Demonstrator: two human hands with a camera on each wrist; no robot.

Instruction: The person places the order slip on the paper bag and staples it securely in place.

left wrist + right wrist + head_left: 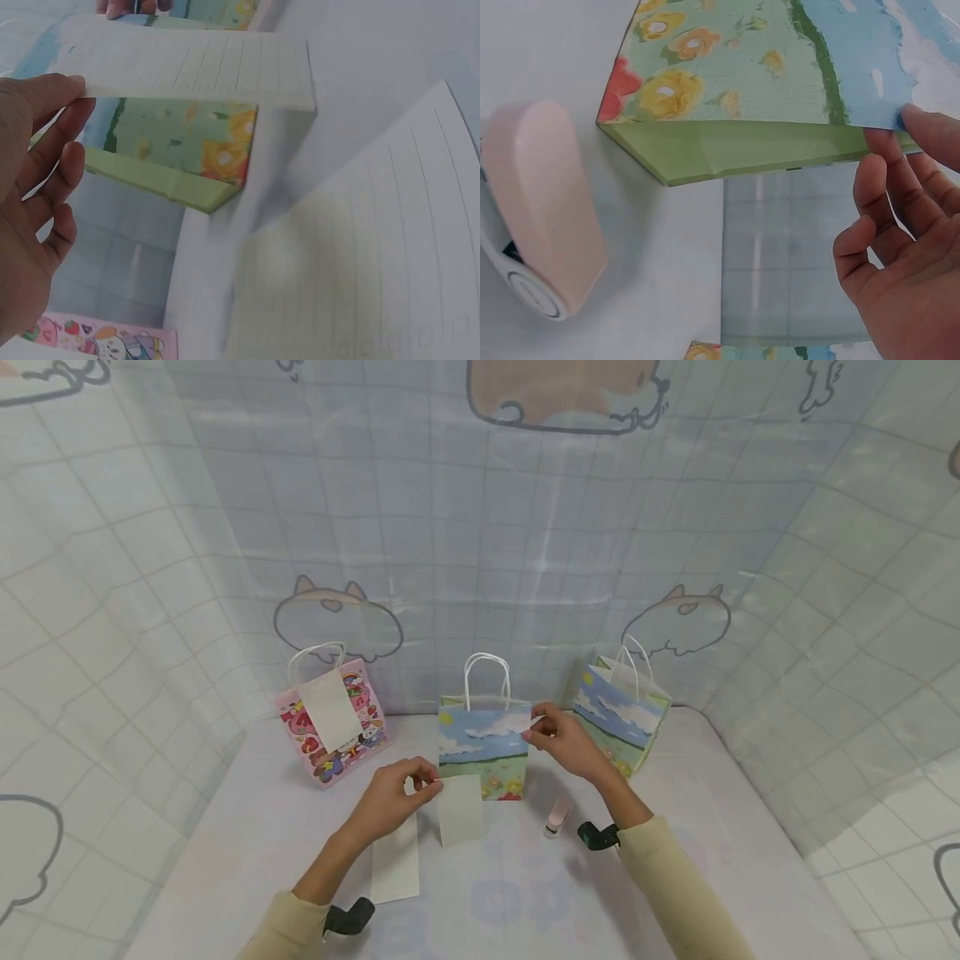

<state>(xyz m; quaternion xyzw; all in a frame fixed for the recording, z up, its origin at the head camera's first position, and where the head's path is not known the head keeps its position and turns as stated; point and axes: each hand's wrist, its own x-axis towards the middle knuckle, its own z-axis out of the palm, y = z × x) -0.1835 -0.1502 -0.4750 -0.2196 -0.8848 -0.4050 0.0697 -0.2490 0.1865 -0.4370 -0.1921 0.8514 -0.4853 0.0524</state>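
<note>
A paper gift bag [483, 743] printed with sky, clouds and flowers stands upright in the middle, its white rope handles up. My left hand [393, 797] pinches a lined white sheet of paper [462, 810] by its edge between thumb and fingers. In the head view, the sheet overlaps the bag's lower front. At the bag's right edge, my right hand [566, 743] pinches the side between thumb and index finger, the other fingers loosely curled behind. A small pink stapler [547, 210] lies on the table near the bag's lower right. More lined paper [352, 255] lies below my left hand.
To the left stands a pink cartoon gift bag [372, 710] with a white sheet [330, 710] on its front. A second landscape gift bag [618, 714] stands at the right, turned at an angle. A grid-patterned sheet [480, 527] hangs behind the table.
</note>
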